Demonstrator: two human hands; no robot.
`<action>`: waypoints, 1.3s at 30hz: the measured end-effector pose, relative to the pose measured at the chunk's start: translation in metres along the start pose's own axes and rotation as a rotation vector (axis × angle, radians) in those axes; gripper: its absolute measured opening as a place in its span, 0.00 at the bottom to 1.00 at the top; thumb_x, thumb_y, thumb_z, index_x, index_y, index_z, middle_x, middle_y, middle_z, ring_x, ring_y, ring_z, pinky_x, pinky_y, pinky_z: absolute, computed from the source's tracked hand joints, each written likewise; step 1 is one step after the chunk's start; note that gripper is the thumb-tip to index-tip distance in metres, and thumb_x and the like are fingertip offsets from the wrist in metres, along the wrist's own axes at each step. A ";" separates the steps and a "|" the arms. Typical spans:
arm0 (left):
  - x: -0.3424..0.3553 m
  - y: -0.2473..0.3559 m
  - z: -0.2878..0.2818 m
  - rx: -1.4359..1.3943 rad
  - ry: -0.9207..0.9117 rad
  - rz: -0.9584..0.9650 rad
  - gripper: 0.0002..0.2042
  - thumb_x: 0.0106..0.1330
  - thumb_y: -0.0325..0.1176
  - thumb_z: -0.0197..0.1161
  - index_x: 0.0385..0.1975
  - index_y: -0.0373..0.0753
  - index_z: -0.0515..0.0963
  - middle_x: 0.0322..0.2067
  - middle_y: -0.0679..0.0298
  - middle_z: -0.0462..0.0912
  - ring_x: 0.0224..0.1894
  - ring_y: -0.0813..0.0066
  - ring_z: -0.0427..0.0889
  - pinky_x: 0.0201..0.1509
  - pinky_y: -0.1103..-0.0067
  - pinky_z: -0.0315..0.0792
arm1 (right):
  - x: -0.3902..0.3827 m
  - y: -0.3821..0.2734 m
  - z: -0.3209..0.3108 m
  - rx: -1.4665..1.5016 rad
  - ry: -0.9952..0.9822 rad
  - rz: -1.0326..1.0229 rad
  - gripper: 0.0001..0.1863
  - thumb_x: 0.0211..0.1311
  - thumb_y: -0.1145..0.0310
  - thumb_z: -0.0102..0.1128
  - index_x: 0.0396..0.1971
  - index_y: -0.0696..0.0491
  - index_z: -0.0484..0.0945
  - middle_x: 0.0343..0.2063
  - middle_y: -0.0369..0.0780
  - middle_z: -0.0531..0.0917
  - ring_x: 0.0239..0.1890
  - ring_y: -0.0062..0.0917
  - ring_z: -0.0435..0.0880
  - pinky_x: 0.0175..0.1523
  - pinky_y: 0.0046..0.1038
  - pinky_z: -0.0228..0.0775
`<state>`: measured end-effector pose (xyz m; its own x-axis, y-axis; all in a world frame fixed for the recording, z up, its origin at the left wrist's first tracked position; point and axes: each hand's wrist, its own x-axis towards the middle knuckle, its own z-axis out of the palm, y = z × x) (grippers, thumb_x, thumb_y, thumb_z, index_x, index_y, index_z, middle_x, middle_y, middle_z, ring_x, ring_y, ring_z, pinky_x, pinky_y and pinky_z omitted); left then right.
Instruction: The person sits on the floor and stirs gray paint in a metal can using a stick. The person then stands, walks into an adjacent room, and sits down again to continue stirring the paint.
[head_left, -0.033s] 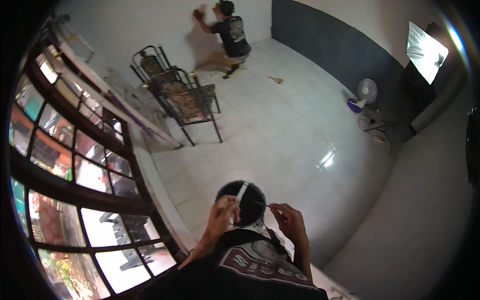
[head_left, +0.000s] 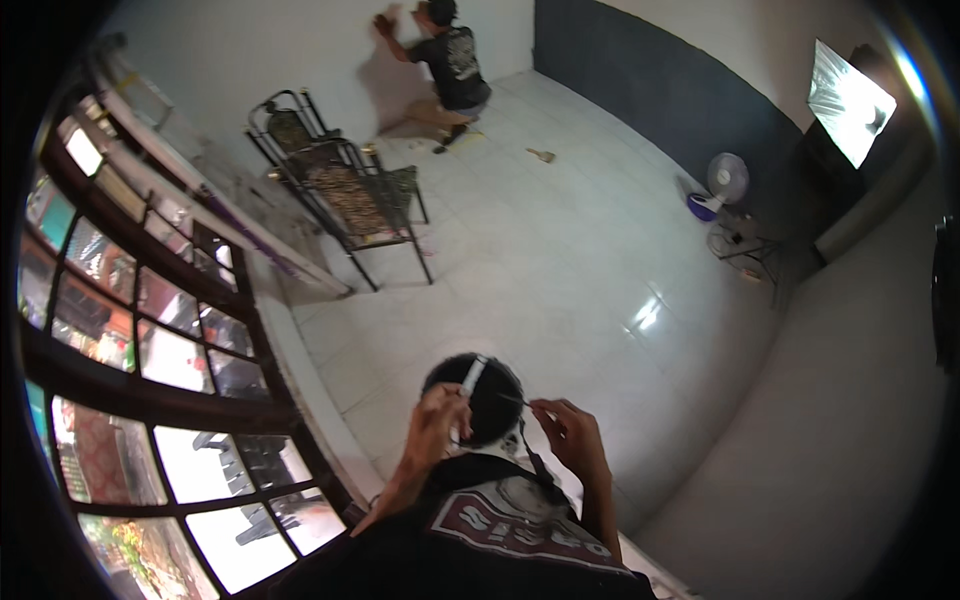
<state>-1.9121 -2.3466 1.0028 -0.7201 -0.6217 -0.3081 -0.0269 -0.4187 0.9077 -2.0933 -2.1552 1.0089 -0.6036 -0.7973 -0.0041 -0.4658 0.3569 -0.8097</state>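
Just in front of my body is a round black thing (head_left: 497,424), whose exact kind I cannot make out. My left hand (head_left: 436,424) is closed on a flat white strip (head_left: 474,376), which slants up over the black round. On the other side, my right hand (head_left: 572,432) pinches a thin dark stick-like thing (head_left: 517,401) that points left across the round's edge. The two hands are apart, one at each side of the round. Dark printed cloth (head_left: 520,515) of my shirt covers the space below them.
Metal-framed chairs (head_left: 345,195) stand left on the tiled floor (head_left: 520,270). A person (head_left: 456,65) crouches at the far wall, hands against it. A brush (head_left: 541,155) lies nearby. A fan (head_left: 727,178) stands right; a paned window (head_left: 150,370) lines the left.
The whole view has shifted slightly, so the room's things sit a little further left and higher. Both hands keep their hold, and the white strip stays over the black round.
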 end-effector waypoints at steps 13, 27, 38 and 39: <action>0.449 0.093 0.175 -0.018 -0.018 -0.037 0.13 0.82 0.33 0.63 0.52 0.27 0.77 0.27 0.62 0.81 0.26 0.78 0.80 0.31 0.79 0.75 | 0.399 0.129 -0.164 0.065 0.053 -0.002 0.11 0.76 0.72 0.71 0.54 0.52 0.90 0.45 0.42 0.93 0.29 0.29 0.91 0.36 0.30 0.81; 0.927 0.226 0.362 -0.013 0.068 -0.034 0.15 0.82 0.38 0.61 0.50 0.28 0.79 0.25 0.66 0.78 0.21 0.81 0.75 0.30 0.79 0.75 | 0.867 0.260 -0.391 0.022 0.117 -0.070 0.11 0.74 0.76 0.70 0.52 0.54 0.91 0.42 0.43 0.93 0.31 0.29 0.91 0.34 0.28 0.80; 1.270 0.293 0.451 -0.074 0.141 0.055 0.16 0.81 0.36 0.66 0.54 0.27 0.76 0.28 0.65 0.80 0.25 0.80 0.79 0.31 0.80 0.74 | 1.247 0.319 -0.511 -0.108 -0.063 -0.165 0.11 0.74 0.76 0.70 0.52 0.52 0.90 0.45 0.43 0.94 0.34 0.32 0.93 0.35 0.31 0.81; 1.304 0.292 0.454 -0.050 0.149 0.022 0.16 0.81 0.36 0.66 0.54 0.28 0.76 0.27 0.65 0.81 0.25 0.81 0.79 0.31 0.80 0.74 | 1.277 0.335 -0.512 -0.085 -0.075 -0.145 0.10 0.75 0.76 0.69 0.52 0.53 0.89 0.45 0.43 0.94 0.35 0.32 0.93 0.36 0.31 0.82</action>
<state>-3.1732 -2.9794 0.9957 -0.6092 -0.7208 -0.3307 0.0252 -0.4344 0.9004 -3.3514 -2.8042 1.0324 -0.4773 -0.8765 0.0627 -0.5994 0.2727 -0.7525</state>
